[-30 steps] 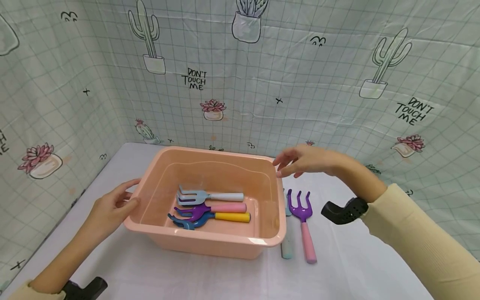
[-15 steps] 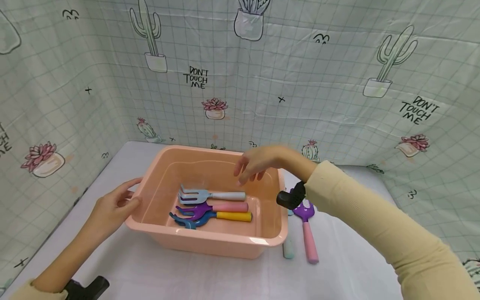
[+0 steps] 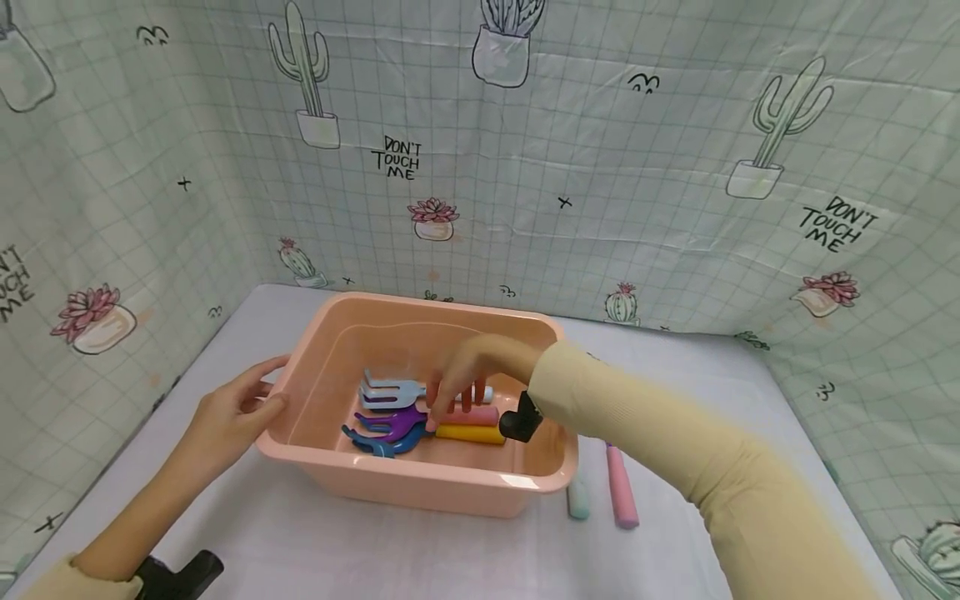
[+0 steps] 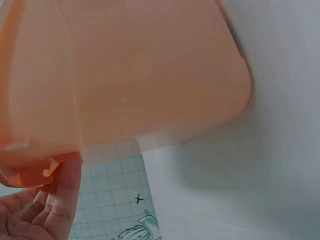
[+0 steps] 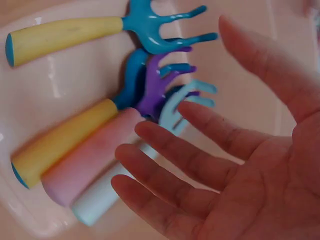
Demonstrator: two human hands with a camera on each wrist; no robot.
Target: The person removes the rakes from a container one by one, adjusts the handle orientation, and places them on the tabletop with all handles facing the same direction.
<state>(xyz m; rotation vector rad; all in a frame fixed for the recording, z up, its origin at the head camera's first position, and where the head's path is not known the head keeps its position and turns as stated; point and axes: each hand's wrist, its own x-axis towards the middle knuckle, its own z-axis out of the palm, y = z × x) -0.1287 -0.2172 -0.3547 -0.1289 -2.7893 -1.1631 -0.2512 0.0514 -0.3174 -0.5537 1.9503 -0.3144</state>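
Observation:
My left hand (image 3: 228,421) grips the left rim of a peach plastic basin (image 3: 405,492); in the left wrist view its fingers (image 4: 65,200) sit under the lip. Over the tools inside the basin is my right hand (image 3: 472,367), its fingers spread and loosely bent, holding nothing. Below it lie small hand rakes: a light blue one (image 3: 393,394) with a white handle, a purple one (image 3: 386,425) with a pink handle, and blue ones with yellow handles (image 3: 471,433). The right wrist view shows two yellow-handled rakes, the upper one (image 5: 150,25) lying apart. Fingers partly cover the tools in the head view.
Right of the basin on the white cloth lie a pink handle (image 3: 621,492) and a mint handle (image 3: 577,500); the sleeve and basin hide their other ends. Cactus-print fabric (image 3: 570,150) stands behind and at the sides.
My right hand has left the basin's right rim area and moved left and down into the basin, over the rakes. The left hand keeps its grip on the rim.

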